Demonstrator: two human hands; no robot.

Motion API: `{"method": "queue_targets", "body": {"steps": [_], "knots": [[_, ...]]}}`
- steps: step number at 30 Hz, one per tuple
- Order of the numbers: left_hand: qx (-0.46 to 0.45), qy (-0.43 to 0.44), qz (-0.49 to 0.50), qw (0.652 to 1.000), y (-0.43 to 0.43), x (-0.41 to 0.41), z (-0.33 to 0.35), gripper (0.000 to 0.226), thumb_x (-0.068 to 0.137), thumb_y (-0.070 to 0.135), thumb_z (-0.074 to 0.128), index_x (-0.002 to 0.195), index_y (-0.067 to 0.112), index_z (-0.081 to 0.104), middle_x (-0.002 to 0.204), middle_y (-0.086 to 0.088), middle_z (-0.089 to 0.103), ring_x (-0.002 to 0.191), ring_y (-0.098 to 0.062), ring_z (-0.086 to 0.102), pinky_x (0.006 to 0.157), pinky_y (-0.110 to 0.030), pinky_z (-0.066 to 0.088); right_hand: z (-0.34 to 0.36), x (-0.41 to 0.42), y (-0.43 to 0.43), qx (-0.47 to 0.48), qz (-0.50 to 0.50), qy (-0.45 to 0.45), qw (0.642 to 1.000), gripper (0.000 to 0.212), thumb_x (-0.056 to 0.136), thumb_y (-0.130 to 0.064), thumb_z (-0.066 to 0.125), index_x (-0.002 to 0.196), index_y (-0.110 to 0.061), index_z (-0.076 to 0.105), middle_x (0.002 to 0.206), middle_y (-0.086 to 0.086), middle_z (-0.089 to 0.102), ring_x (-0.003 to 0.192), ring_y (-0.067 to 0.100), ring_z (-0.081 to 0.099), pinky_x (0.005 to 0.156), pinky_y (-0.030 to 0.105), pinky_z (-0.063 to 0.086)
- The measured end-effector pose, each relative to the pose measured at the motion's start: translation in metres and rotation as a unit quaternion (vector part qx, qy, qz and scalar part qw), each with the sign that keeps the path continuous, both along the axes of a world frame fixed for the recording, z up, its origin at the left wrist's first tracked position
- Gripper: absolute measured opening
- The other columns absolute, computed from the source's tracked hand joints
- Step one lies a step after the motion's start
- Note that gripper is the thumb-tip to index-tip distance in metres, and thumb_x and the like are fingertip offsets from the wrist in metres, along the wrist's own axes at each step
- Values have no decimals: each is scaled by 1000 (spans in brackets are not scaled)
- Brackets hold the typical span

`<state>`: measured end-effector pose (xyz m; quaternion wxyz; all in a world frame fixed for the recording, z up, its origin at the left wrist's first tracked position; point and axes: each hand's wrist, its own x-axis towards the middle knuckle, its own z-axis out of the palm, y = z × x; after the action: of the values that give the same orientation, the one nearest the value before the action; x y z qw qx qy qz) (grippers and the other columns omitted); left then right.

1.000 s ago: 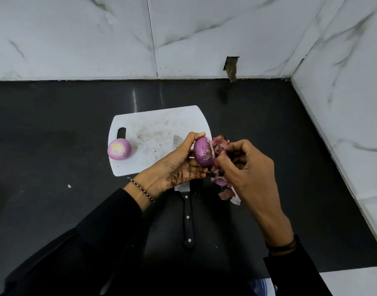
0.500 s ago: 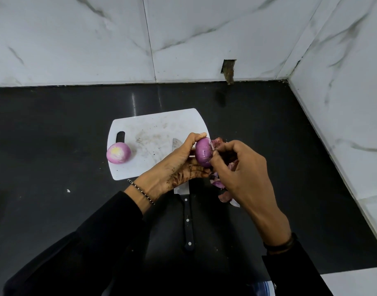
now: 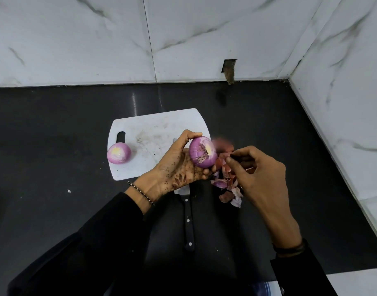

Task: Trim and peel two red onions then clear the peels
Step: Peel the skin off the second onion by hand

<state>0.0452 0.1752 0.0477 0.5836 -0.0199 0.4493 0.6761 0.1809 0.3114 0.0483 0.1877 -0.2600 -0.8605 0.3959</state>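
Having drawn right off the onion (image 3: 202,152) the left hand (image 3: 174,169) grips, the right hand (image 3: 260,167) pinches, on skin or nothing I cannot tell, above the peels (image 3: 226,195); flakes remain.

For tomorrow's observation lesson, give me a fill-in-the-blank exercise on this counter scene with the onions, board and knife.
1. The left hand grips one onion; the other onion rests on the ____ board.
2. The knife has a ____ handle.
3. The peels lie piled to the ____ of the knife.

Missing words: white; black; right.
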Motion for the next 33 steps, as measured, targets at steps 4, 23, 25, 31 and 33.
{"method": "queue_targets", "body": {"steps": [4,23,25,31,33], "knots": [[6,-1,4,1000,0,-1,-3,53,87,45,56,107,-3,66,86,-15,67,67,-22,62,66,-27,53,3,3,-4,0,27,2,1000,16,90,-7,73,104,-16,75,94,-6,67,81,-12,63,60,2,47],[-24,54,18,998,1,7,10,38,94,48,49,93,13,65,78,-8,72,59,-17,67,54,-24,56,-9,-12,-29,295,136,110,940,62,87,-36,67,143,-12,51,154,6,36,134,12,39,103,45,44],[-39,61,24,997,1,7,8,40,96,48,49,96,11,64,72,-9,72,53,-16,66,48,-24,55,-13,-11,-31,328,122,140,926,53,92,-33,64,138,-8,57,152,10,40,134,16,43,105,40,39],[-52,35,41,997,2,6,6,50,97,51,49,84,10,73,72,-11,71,52,-18,67,53,-26,58,-18,-9,-40,332,46,228,914,46,80,-13,85,123,-11,68,126,-3,53,119,14,53,93,36,41],[-49,23,40,998,2,4,6,47,95,52,52,92,8,68,80,-13,71,58,-20,68,59,-28,59,-14,-10,-42,318,30,249,914,46,72,-6,90,115,-8,72,115,-7,51,111,14,52,88,37,45]]}}
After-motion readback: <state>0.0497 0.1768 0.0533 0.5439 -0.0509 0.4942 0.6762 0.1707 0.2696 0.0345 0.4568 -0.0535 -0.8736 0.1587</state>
